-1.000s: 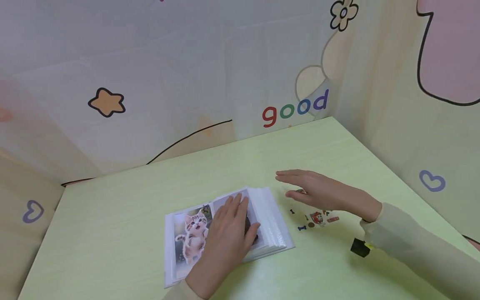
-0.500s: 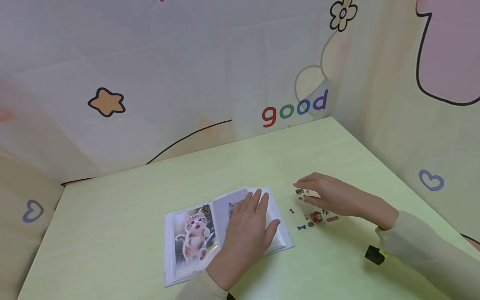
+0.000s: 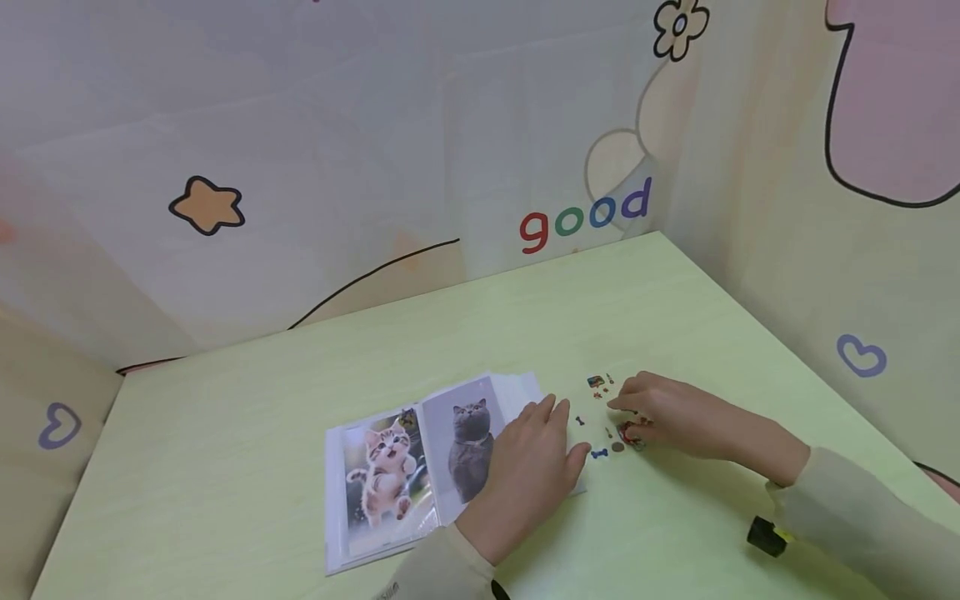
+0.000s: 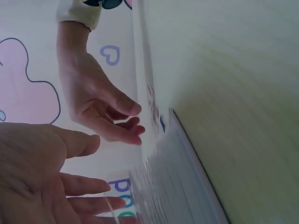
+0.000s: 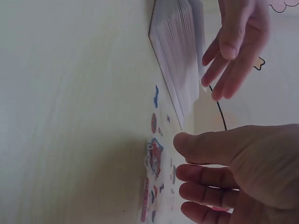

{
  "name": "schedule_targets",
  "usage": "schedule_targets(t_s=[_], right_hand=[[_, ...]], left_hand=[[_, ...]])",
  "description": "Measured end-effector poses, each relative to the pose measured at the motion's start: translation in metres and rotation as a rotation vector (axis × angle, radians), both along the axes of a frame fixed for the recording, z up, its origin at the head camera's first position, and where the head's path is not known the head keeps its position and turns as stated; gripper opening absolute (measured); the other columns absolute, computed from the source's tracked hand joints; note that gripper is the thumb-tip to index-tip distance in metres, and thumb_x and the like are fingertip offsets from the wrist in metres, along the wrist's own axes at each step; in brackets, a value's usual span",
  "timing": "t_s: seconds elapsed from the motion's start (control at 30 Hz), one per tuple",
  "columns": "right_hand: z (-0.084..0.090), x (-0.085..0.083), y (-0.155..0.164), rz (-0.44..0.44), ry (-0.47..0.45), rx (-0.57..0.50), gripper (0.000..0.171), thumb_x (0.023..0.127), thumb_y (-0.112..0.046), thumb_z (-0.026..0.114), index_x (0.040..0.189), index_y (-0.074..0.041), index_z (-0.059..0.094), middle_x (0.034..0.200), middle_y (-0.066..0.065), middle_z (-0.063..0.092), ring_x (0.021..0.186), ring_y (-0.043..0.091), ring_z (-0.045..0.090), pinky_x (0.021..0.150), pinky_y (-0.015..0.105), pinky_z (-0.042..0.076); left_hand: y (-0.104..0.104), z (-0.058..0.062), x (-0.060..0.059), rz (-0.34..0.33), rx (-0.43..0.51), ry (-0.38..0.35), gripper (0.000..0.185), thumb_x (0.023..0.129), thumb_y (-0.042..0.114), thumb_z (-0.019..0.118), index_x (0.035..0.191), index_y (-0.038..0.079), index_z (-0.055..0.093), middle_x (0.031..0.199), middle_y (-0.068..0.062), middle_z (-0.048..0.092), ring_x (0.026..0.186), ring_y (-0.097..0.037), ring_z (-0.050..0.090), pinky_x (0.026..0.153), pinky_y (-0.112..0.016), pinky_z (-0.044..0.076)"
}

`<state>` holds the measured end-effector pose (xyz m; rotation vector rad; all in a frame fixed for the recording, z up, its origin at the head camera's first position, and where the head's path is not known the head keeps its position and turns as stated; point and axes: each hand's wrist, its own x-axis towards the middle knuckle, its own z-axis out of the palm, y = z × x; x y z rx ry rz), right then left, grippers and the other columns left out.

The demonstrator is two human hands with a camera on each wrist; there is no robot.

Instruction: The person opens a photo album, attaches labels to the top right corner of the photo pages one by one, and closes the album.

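Fingers [image 3: 628, 398] over small colourful stickers [image 3: 626, 433]; album [image 3: 420, 467] open, cat photos

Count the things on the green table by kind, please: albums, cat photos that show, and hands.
Album: 1
Cat photos showing: 2, a kitten photo and a grey cat photo
Hands: 2, the left hand and the right hand
Total: 5
Small stickers also lie by the right hand; they are too small to count.
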<state>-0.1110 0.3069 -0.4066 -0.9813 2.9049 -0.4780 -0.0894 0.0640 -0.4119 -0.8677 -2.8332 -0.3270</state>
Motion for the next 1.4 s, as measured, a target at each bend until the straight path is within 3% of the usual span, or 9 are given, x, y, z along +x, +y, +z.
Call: schedule_targets(t_s=[0.13,0.37,0.6,0.73,0.93,1.1,1.2,1.4], right_hand=[[-0.007,0.002,0.001,0.039,0.053,-0.007,0.03,0.083,-0.006,0.086,0.111,0.0,0.077,0.099,0.0,0.064,0.088,0.015,0.058,0.073,0.027,0.055],[-0.016,0.004,0.003,0.057,0.093,-0.004,0.025,0.081,-0.007,0.087,0.104,-0.009,0.077,0.094,-0.005,0.061,0.086,0.011,0.055,0.072,0.026,0.054],[-0.021,0.005,0.003,0.073,0.12,-0.005,0.022,0.082,-0.008,0.087,0.102,-0.008,0.077,0.094,-0.006,0.06,0.086,0.011,0.056,0.073,0.027,0.054],[-0.021,0.006,0.003,0.067,0.116,-0.017,0.025,0.081,-0.007,0.087,0.104,-0.008,0.077,0.094,-0.005,0.06,0.086,0.011,0.056,0.073,0.027,0.054],[-0.019,0.005,0.003,0.079,0.085,-0.046,0.031,0.081,-0.002,0.086,0.111,-0.008,0.078,0.095,-0.003,0.059,0.083,0.011,0.056,0.07,0.025,0.053],[-0.018,0.005,0.003,0.087,0.074,-0.041,0.026,0.084,-0.004,0.085,0.108,-0.01,0.079,0.095,-0.003,0.058,0.082,0.01,0.055,0.07,0.026,0.052],[-0.018,0.005,0.004,0.089,0.075,-0.045,0.026,0.083,-0.004,0.086,0.107,-0.012,0.078,0.095,-0.003,0.059,0.082,0.011,0.056,0.07,0.026,0.052],[-0.021,0.004,0.005,0.088,0.095,-0.069,0.023,0.081,-0.004,0.087,0.098,-0.015,0.076,0.095,-0.006,0.061,0.084,0.01,0.057,0.071,0.028,0.053]], left_hand=[[0.011,-0.001,-0.001,0.015,0.022,-0.021,0.048,0.096,0.035,0.073,0.133,0.003,0.068,0.133,-0.01,0.067,0.115,-0.025,0.065,0.09,-0.036,0.057],[0.027,-0.004,-0.003,0.008,-0.037,-0.013,0.045,0.095,0.035,0.075,0.128,0.005,0.069,0.124,-0.007,0.068,0.115,-0.026,0.064,0.089,-0.031,0.056],[0.037,-0.011,-0.007,-0.01,-0.118,-0.105,0.047,0.097,0.037,0.073,0.133,0.007,0.066,0.146,-0.011,0.058,0.138,-0.028,0.052,0.107,-0.029,0.047],[0.04,-0.016,-0.01,-0.031,-0.13,-0.113,0.042,0.096,0.034,0.074,0.128,0.006,0.067,0.145,-0.011,0.058,0.136,-0.028,0.053,0.108,-0.027,0.045],[0.044,-0.02,-0.014,-0.019,-0.146,-0.166,0.047,0.097,0.032,0.074,0.135,0.006,0.065,0.149,-0.01,0.055,0.139,-0.026,0.05,0.112,-0.029,0.041],[0.047,-0.022,-0.015,0.002,-0.168,-0.147,0.04,0.096,0.035,0.074,0.127,0.01,0.067,0.14,-0.004,0.058,0.122,-0.019,0.054,0.099,-0.029,0.048],[0.049,-0.023,-0.015,0.011,-0.189,-0.127,0.036,0.096,0.037,0.074,0.121,0.011,0.068,0.126,-0.002,0.059,0.111,-0.017,0.052,0.091,-0.026,0.047],[0.052,-0.022,-0.014,0.03,-0.2,-0.137,0.033,0.096,0.036,0.074,0.118,0.012,0.068,0.109,0.0,0.055,0.105,-0.016,0.05,0.088,-0.025,0.046]])
